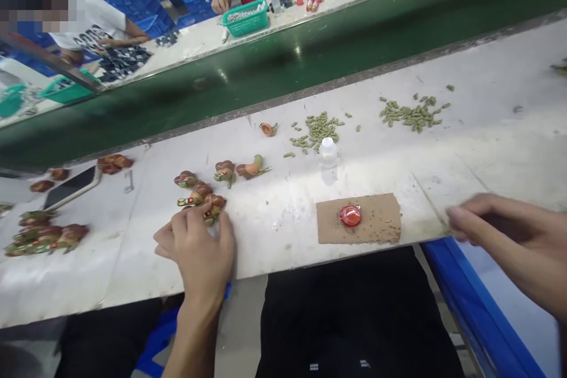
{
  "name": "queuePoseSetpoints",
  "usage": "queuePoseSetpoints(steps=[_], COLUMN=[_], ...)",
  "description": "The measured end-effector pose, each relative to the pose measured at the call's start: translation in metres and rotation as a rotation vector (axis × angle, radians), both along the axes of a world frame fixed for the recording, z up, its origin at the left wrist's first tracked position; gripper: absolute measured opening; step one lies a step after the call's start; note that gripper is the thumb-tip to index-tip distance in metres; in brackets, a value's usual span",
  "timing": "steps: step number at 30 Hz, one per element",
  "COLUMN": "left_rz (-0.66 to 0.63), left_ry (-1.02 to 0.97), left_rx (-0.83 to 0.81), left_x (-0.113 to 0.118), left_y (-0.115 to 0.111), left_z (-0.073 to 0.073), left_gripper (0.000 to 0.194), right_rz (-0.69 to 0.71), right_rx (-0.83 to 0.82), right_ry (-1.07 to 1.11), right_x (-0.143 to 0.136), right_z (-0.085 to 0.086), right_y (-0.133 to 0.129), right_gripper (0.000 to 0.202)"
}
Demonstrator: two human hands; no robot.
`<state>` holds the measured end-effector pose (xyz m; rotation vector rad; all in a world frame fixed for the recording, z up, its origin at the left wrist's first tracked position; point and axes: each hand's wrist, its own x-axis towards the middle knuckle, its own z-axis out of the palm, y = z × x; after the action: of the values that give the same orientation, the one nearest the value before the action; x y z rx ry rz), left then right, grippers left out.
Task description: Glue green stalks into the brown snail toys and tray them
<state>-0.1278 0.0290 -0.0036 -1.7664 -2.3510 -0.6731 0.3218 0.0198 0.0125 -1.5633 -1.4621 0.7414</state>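
Observation:
My left hand (197, 242) is closed around a small toy snail (215, 205) with a brown shell and a green body, at the near end of a cluster of similar toys. Its fingertips cover part of the toy. Over the table's front edge at the right, my right hand (509, 236) has thumb and forefinger pressed together; whatever may be between them is hidden. Between the hands lies a piece of brown cardboard (330, 227) bearing a round, shiny red item (350, 216). Behind it a small white-capped bottle (328, 150) stands upright.
Two piles of small green pieces (322, 130) (414, 113) lie farther back, near an orange-brown shell piece (267, 129). At left are a phone (73, 186) and more toy snails (48, 236). A green belt (283, 62) separates me from two co-workers. A blue bin (476, 301) is below right.

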Motion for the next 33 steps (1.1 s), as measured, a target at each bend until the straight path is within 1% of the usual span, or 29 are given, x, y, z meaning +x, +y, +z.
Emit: queuePoseSetpoints(steps=[1,3,4,5,7,9,11,14,18,21,24,26,28,30,33], left_rz=[-0.025,-0.103,-0.162,-0.227,-0.348,-0.425,-0.451,-0.435,-0.39,-0.42,-0.449,-0.433,-0.422,-0.414,-0.416], left_ry=[-0.02,-0.065,-0.098,-0.134,-0.215,-0.297,-0.369,-0.454,-0.457,-0.44,-0.472,-0.508,-0.618,-0.821,-1.17], left_rx=[0.012,0.015,0.011,0.008,0.007,0.011,0.005,-0.031,-0.1,-0.187,-0.189,-0.163,-0.166,-0.176,-0.176], left_x=[0.003,0.01,0.014,0.02,0.033,0.047,0.06,0.071,0.074,0.073,0.074,0.074,0.076,0.08,0.096], left_y=[-0.001,-0.003,-0.004,-0.004,-0.006,-0.008,-0.01,-0.012,-0.013,-0.011,-0.011,-0.014,-0.021,-0.03,-0.043], left_z=[-0.002,-0.004,-0.005,-0.006,-0.007,-0.007,-0.007,-0.009,-0.013,-0.015,-0.017,-0.017,-0.014,-0.006,0.013], left_gripper=[0.021,0.016,0.014,0.012,0.011,0.008,0.005,0.006,0.022,0.018,0.018,0.019,0.021,0.023,0.019], right_rz=[0.031,0.034,0.062,0.116,0.24,0.302,0.34,0.368,0.357,0.318,0.231,0.166,0.114,0.11,0.2], right_rx=[-0.012,0.01,0.031,0.048,0.048,0.038,0.037,0.038,0.03,0.044,0.049,0.044,0.052,0.065,0.029], right_ry=[-0.056,-0.084,-0.101,-0.144,-0.284,-0.356,-0.395,-0.433,-0.421,-0.347,-0.241,-0.178,-0.087,0.037,0.18], right_x=[-0.01,-0.029,-0.038,-0.046,-0.064,-0.081,-0.096,-0.11,-0.115,-0.11,-0.096,-0.084,-0.073,-0.067,-0.073], right_z=[0.005,0.007,0.005,0.002,-0.007,-0.015,-0.022,-0.028,-0.031,-0.028,-0.02,-0.011,0.0,0.011,0.028], right_y=[0.017,0.054,0.073,0.092,0.129,0.158,0.176,0.187,0.189,0.188,0.176,0.155,0.127,0.094,0.05], right_gripper=[0.035,0.027,0.02,0.019,0.028,0.031,0.03,0.026,0.021,0.018,0.015,0.015,0.013,0.008,0.02])
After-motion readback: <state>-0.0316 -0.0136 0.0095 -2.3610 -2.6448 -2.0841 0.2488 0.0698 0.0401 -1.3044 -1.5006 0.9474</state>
